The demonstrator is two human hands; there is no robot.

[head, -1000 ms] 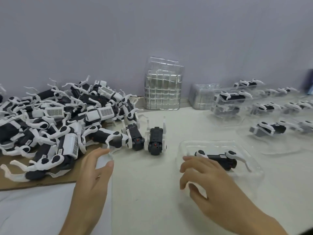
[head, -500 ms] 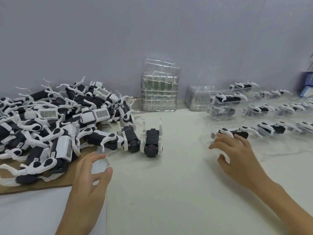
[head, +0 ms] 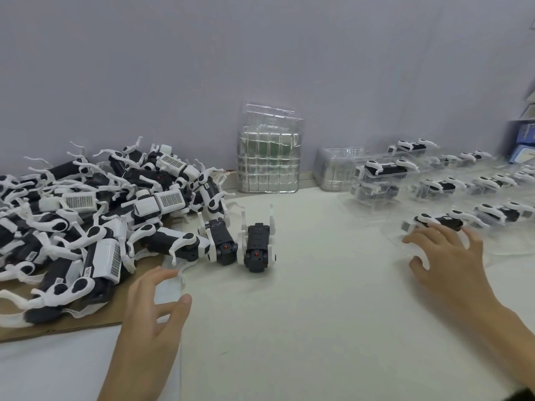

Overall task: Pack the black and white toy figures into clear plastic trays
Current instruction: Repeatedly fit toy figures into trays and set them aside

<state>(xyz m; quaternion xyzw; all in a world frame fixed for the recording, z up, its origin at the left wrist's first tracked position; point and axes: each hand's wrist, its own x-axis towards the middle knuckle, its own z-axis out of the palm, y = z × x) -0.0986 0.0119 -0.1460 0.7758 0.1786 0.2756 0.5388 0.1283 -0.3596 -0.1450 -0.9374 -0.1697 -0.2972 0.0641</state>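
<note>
While your right hand (head: pixel 445 256) rested splayed on a filled tray (head: pixel 395 241), your empty, open left hand (head: pixel 156 299) sat nearer the loose figure (head: pixel 257 244), up-right of its fingers, long axis running up-frame.

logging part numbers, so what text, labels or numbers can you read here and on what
No text can be read.
Sticker on a loose toy figure: too small and blurred.
Label on the trayed toy figure near the right edge: blurred.
Print on the blue boxes: blurred.
</note>
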